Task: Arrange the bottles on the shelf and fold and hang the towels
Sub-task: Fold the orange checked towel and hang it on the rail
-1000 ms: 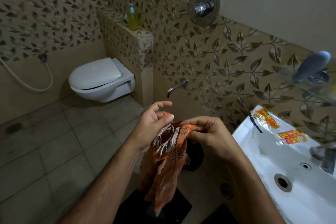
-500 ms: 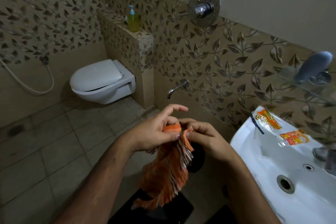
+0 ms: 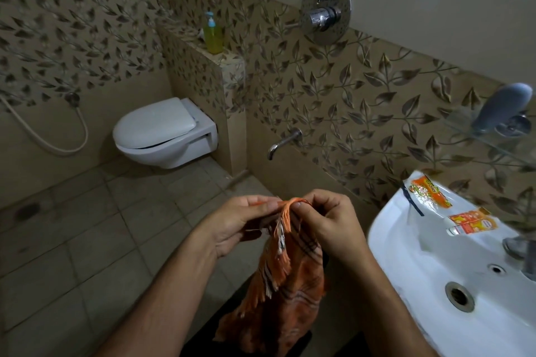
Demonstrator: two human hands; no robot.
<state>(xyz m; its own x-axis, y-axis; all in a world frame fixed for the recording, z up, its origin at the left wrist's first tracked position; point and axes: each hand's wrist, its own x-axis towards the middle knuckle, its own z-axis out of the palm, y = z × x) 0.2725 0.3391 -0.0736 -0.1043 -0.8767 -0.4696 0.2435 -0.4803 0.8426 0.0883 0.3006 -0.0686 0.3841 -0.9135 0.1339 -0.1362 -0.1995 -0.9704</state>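
**Two hands pinch the top edge of an orange towel**

Two walls of leaf-patterned tile (image 3: 333,90) meet behind everything, above a floor (image 3: 72,240) of pale square tiles. At the right edge stands a white sink (image 3: 406,284), its drain showing in the basin. On its rim lie a printed orange packet (image 3: 429,191) and, just beside that, a small orange tube (image 3: 470,222). Across the room a white toilet (image 3: 162,133) hangs from the wall with its lid down, and a hose (image 3: 52,136) loops along the wall to its left.

Nearer, in the middle, an orange towel (image 3: 290,293) with dark stripes and a fringe hangs straight down between the two forearms, bunched and not folded flat. Its top edge is gathered up between the hands, and the rest drops below the wrists towards the bottom of the view.

The left hand (image 3: 235,223) pinches that top edge from the left, thumb and fingers closed on the cloth. The right hand (image 3: 330,220) holds the same edge from the right with its fingers curled over it. The two hands are close together, nearly touching at the fingertips, well to the left of the sink.

Smaller things sit on the walls: a round chrome shower valve (image 3: 324,9) high up, a spout (image 3: 282,143) low down, and a yellow pump bottle (image 3: 213,35) upright on the ledge above the toilet. A grey bottle (image 3: 501,107) lies on the glass shelf (image 3: 478,136) above the sink.
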